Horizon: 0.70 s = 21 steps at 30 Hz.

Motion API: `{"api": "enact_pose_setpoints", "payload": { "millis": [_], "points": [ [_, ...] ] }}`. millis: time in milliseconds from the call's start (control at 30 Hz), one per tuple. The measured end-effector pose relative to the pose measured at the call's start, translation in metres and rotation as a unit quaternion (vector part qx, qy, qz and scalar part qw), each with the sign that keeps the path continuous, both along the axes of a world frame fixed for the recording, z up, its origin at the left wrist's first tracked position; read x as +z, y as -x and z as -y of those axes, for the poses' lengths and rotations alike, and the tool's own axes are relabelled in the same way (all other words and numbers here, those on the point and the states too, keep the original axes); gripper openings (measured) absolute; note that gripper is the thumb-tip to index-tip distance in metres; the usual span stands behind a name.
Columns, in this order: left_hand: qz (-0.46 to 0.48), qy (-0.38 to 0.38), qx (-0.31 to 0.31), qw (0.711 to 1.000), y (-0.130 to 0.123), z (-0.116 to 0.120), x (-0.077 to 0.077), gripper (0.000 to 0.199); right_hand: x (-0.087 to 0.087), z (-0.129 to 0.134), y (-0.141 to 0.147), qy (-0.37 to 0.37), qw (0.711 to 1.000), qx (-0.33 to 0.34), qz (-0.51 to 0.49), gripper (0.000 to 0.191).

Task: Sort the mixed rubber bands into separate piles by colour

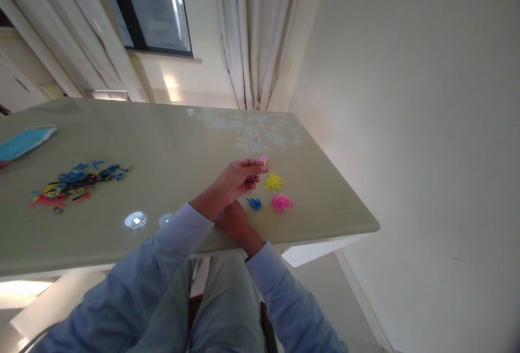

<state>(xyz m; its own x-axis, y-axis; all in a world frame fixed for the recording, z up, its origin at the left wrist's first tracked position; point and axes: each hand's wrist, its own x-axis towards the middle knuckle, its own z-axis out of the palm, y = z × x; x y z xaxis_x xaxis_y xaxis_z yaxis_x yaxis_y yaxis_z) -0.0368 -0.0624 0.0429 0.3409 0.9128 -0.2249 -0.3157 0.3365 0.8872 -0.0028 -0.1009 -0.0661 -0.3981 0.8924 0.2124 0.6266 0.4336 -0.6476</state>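
Landmark: yellow heap [274,182] of small band-like bits on the table [182,142]; all places are taken from it, as the wearer faces it.

Left hand [236,181]: beside the heap, on its upper left. Grip pinched at thumb and fingertips on a small pink piece [264,158] with a yellow piece [265,163] just under it (whether the two are joined is too small to make out). Both are just beyond the heap, slightly left.

Right hand [233,220]: left of the heap and nearer the wearer, under the left wrist. Its fingers are hidden; closure of this grip not readable.

Pink heap [281,202]: near side, slightly right. Blue heap [254,203]: near side, left. Mixed-colour pile [81,180]: well to the left. Two pale rings [343,209]: well right, nearer the wearer.

Judgement: step in hand appears to be fine handling of single bits by colour. Any next move calls for a light, exact pinch and controlled release, keeping the left sleeve clear of the right hand.
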Motion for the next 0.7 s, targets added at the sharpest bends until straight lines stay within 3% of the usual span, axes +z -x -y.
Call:
{"api": "enact_pose_setpoints", "payload": {
  "millis": [133,233,333,467,567,700],
  "points": [
    [-0.097,-0.044,0.013,0.994,-0.010,-0.007,-0.008,0.028,0.001,-0.001,0.000,0.000,0.999,0.021,0.040,0.012],
    [-0.212,-0.113,0.024,0.970,-0.019,-0.016,-0.016,0.014,0.003,-0.001,-0.001,0.017,0.998,0.032,0.046,0.013],
    [-0.305,-0.235,-0.005,0.923,-0.027,-0.027,-0.022,0.003,0.003,-0.001,-0.003,0.034,0.998,0.031,0.035,0.012],
    [-0.414,-0.373,-0.038,0.830,-0.038,-0.043,-0.032,0.008,-0.001,-0.001,-0.003,0.041,0.998,0.031,0.037,0.008],
    [-0.468,-0.411,-0.060,0.780,-0.044,-0.052,-0.040,0.011,-0.005,-0.004,-0.002,0.039,0.998,0.027,0.035,0.009],
    [-0.498,-0.421,-0.075,0.755,-0.047,-0.056,-0.048,0.015,-0.009,-0.007,-0.001,0.029,0.999,0.031,0.023,0.012]
  ]
}}
